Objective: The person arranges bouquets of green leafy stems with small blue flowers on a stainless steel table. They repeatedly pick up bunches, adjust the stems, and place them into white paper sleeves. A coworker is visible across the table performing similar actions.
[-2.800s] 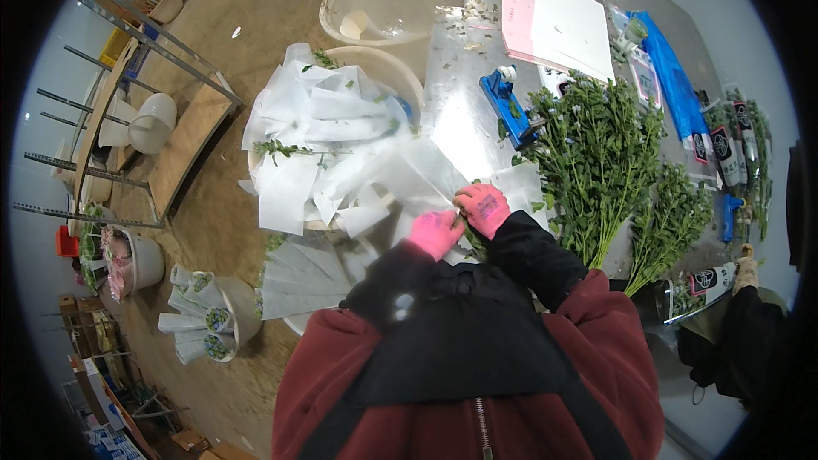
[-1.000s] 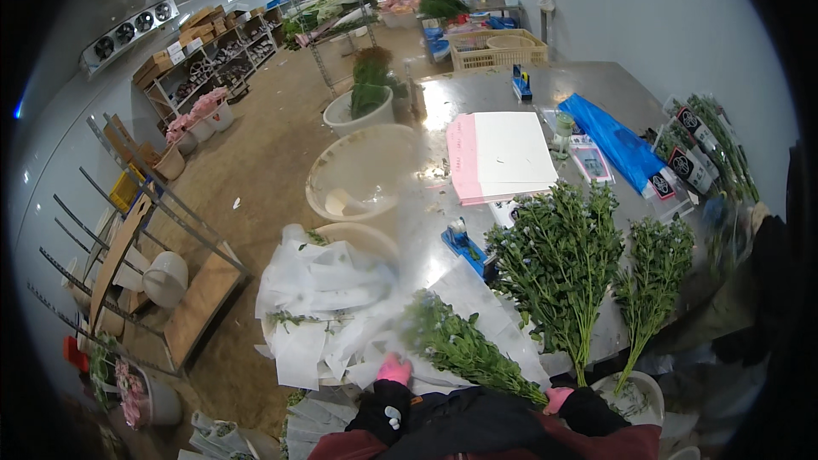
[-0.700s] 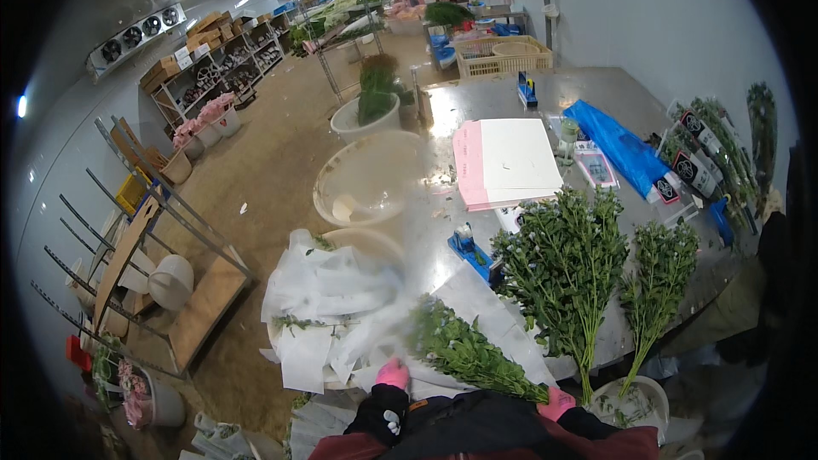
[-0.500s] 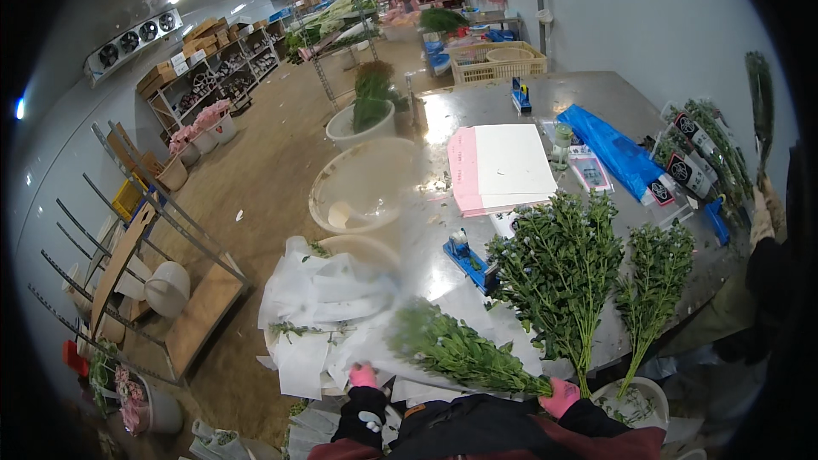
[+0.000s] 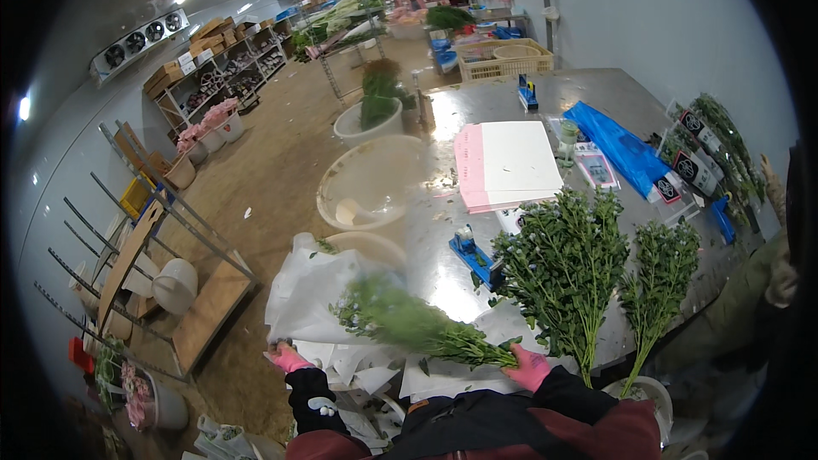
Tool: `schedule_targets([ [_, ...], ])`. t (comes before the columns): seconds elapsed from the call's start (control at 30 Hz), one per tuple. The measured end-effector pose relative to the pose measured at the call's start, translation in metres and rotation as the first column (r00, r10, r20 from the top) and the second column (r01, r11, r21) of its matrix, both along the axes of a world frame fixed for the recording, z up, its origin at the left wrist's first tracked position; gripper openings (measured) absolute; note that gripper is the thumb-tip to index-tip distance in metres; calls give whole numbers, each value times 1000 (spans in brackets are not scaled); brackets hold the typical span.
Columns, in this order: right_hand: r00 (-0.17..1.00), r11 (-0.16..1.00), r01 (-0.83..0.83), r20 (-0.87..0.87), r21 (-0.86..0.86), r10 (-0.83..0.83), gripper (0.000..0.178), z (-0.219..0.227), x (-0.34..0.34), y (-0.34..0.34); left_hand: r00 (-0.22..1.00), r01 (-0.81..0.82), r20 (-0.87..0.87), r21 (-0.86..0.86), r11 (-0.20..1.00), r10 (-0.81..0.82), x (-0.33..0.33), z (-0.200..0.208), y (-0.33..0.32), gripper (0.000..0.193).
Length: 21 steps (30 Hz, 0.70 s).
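Observation:
My right hand (image 5: 528,367), in a pink glove, is closed round the stem end of a leafy flower bunch (image 5: 417,324). The bunch lies slanted to the left above the white wrapping paper (image 5: 307,294), its leafy head smeared by motion. At the paper's near left edge is my left hand (image 5: 290,357), also pink-gloved, its fingers closed on that edge. A big upright-laid bunch of small bluish flowers (image 5: 562,268) rests on the metal table just right of the held one. Beside it lies a smaller similar bunch (image 5: 658,277).
On the metal table (image 5: 430,268) are a blue tape dispenser (image 5: 474,257), white and pink sheets (image 5: 515,162) and blue plastic film (image 5: 618,149). Large tubs (image 5: 375,183) stand left of it. A metal rack (image 5: 204,336) is farther left. Another person's hand (image 5: 780,281) shows at right.
My left hand has moved left to the paper's outer edge. My right hand has shifted left and up, carrying the bunch farther over the paper.

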State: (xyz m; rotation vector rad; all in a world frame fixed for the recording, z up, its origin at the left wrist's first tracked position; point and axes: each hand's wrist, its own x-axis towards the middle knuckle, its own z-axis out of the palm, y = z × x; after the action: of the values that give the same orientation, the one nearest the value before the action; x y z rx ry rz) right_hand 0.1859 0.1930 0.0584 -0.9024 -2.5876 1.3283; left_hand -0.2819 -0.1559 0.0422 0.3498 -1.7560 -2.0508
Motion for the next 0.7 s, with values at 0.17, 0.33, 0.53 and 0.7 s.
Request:
schedule_targets([
  [0.17,996,942,-85,7,-324,92,53,-23,-24,-10,943,16,332,-10,1000,-12,42,-8,24,63],
  [0.33,979,581,-120,3,-805,206,37,-23,-56,1,851,-37,525,115,993,-29,101,-28,47,58],
  [0.53,889,866,-427,-298,-260,348,29,11,-127,-37,788,233,525,230,945,-322,137,-82,29,15],
  [0.7,971,902,-225,-4,-369,241,31,39,-172,-32,855,455,381,-228,861,-351,175,-120,18,20],
])
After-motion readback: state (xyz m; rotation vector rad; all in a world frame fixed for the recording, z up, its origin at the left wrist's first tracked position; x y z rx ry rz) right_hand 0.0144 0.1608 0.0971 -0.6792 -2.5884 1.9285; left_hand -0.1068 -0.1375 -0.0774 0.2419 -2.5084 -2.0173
